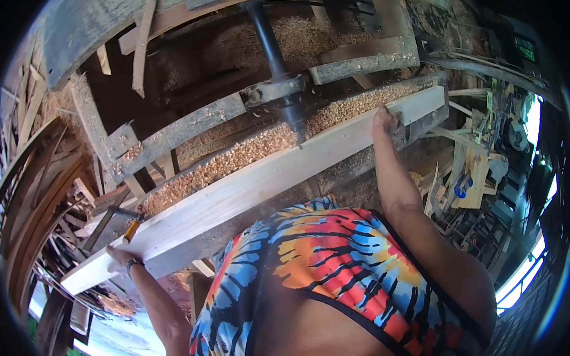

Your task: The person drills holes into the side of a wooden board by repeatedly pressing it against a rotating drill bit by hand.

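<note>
At the far edge of the board [234, 185], the tip of the shaft [275, 61] is blurred; below the board, the left arm [159, 305] is cut off.

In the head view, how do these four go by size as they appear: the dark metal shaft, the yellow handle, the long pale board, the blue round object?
1. Long pale board
2. Dark metal shaft
3. Yellow handle and blue round object: too alike to rank

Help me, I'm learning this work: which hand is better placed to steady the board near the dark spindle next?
Probably the right hand: it touches the board nearer the spindle, while the left hand is by the board's other end.
</note>
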Tool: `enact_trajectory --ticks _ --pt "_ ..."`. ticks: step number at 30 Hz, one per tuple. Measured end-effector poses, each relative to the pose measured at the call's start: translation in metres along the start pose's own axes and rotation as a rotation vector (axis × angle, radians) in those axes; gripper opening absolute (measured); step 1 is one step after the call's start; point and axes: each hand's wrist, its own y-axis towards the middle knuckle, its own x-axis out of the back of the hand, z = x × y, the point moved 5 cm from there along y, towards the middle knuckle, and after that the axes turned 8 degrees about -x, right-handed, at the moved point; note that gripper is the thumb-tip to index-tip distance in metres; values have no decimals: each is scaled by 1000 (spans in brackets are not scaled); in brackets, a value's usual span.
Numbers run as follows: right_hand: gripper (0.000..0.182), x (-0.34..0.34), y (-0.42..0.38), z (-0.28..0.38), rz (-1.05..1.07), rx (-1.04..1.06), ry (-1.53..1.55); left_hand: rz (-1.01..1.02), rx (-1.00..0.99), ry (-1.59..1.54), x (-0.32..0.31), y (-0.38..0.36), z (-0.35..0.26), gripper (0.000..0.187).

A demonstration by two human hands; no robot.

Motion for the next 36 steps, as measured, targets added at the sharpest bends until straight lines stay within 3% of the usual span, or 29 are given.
enact_trajectory --ticks 2,4,7,8,11,14,15,18,21,24,28,31,33,36 --pt "101 -13 15 0 -18 79 -15 -28 -53 111 -4 18 9 112" --pt "100 -9 5 4 51 -10 1 -9 -89 168 -5 22 9 119" --pt "103 -40 41 -20 218 -12 -106 203 -125 85 11 7 2 123" --pt "104 -51 57 -22 281 13 -155 201 -125 45 5 15 12 126" --pt "106 -18 23 -41 170 56 -161 153 -142 -75 -38 90 78 132" --pt "107 -17 27 -79 182 82 -121 225 -111 74 6 36 93 143" --pt "108 -22 36 -93 154 81 -101 162 -105 118 3 41 104 143" --pt "106 -48 64 -118 25 7 -33 224 -161 -46 1 20 105 143" --pt "105 -38 75 -123 109 -65 -4 235 -137 -55 -4 -6 106 143" --pt "100 5 45 -122 156 89 -42 253 -161 -32 -5 -56 103 143" --pt "93 27 6 -120 126 533 -80 319 -217 67 -27 -106 111 143" --pt "90 21 -17 -118 144 737 -160 343 -209 106 -23 -165 106 141" --pt "88 28 -14 -118 151 727 -162 336 -217 103 -37 -179 112 141" --pt "82 32 12 -113 199 773 -168 351 -137 -2 -5 -247 103 144"
